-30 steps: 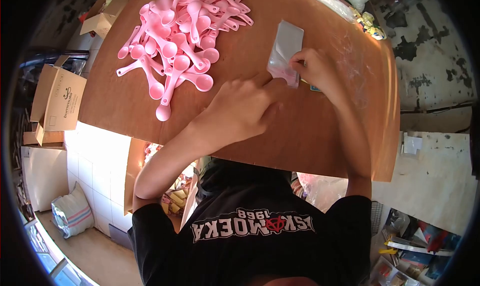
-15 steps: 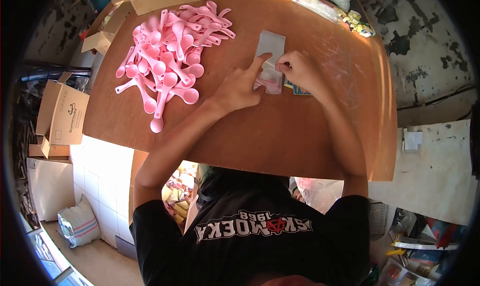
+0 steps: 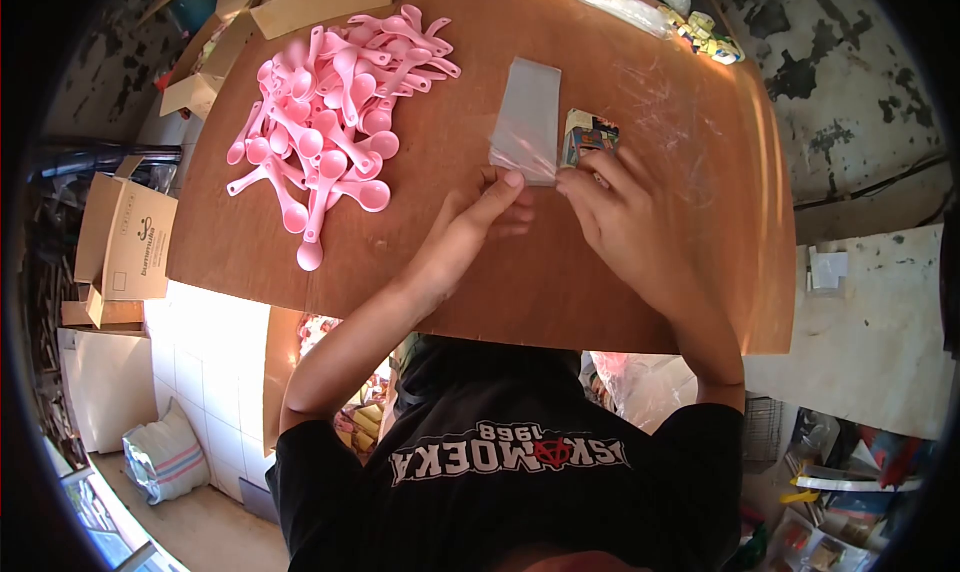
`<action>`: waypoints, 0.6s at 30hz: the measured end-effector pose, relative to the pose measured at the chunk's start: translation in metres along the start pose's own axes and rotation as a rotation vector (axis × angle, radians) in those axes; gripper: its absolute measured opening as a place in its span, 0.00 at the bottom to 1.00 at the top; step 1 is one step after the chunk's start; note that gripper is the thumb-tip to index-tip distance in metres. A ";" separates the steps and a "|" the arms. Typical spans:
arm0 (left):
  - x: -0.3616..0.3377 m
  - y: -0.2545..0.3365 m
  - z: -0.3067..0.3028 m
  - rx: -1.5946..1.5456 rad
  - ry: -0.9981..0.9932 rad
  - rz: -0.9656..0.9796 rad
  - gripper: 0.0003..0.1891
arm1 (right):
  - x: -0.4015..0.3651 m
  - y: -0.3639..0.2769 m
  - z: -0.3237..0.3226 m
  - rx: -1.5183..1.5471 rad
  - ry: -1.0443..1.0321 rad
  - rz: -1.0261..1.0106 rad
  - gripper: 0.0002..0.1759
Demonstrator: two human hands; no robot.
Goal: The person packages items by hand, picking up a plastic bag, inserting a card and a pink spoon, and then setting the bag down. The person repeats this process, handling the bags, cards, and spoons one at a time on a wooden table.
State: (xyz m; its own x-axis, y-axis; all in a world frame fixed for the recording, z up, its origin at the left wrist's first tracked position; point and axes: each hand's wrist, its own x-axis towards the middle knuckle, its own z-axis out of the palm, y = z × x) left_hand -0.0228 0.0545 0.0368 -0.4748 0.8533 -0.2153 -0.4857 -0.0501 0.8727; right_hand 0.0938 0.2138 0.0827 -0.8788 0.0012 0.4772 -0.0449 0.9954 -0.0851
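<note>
A flat stack of clear plastic bags [image 3: 528, 102] lies on the brown table in front of me. My left hand [image 3: 478, 212] has thumb and forefinger closed at the near left corner of the top plastic bag. At its near right corner, my right hand [image 3: 615, 204] pinches the film, which is drawn into creases between both hands. Just beyond the right fingers is a small stack of printed cards [image 3: 592, 132], partly covered by that hand. To the left spreads a heap of pink measuring spoons [image 3: 330, 122], touched by neither hand.
Open cardboard boxes [image 3: 325, 4] stand at the far left edge of the table [image 3: 420, 272]. Plastic packs [image 3: 625, 10] and small yellow packets [image 3: 708, 37] lie along the far right edge. A printed carton [image 3: 138, 234] and a white sack [image 3: 165, 457] are off to the left.
Both hands have drawn back toward me, to the near end of the bags. The right hand has closed on a bag corner. The printed cards are more exposed.
</note>
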 end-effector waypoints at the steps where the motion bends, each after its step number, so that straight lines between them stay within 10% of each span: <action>1: -0.006 -0.004 0.003 0.000 0.002 -0.001 0.23 | -0.008 -0.002 0.002 -0.019 0.058 -0.103 0.07; 6: -0.012 -0.023 0.011 -0.676 -0.095 -0.166 0.25 | -0.032 -0.017 -0.006 -0.111 0.066 -0.320 0.09; 10: -0.021 -0.030 0.025 -0.542 0.074 -0.050 0.21 | -0.044 -0.013 -0.005 -0.030 0.049 -0.403 0.09; 15: -0.017 -0.038 0.023 -0.552 0.195 0.121 0.16 | -0.036 0.027 0.002 0.354 0.049 0.187 0.13; 18: -0.018 -0.037 0.021 -0.580 0.255 0.162 0.16 | -0.032 0.064 0.012 0.174 -0.057 0.202 0.15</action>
State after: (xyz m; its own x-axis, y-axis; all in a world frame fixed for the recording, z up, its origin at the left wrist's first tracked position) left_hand 0.0192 0.0521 0.0176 -0.6999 0.6651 -0.2602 -0.6765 -0.5006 0.5402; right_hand 0.1139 0.2760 0.0516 -0.9034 0.1876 0.3856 0.0575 0.9441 -0.3246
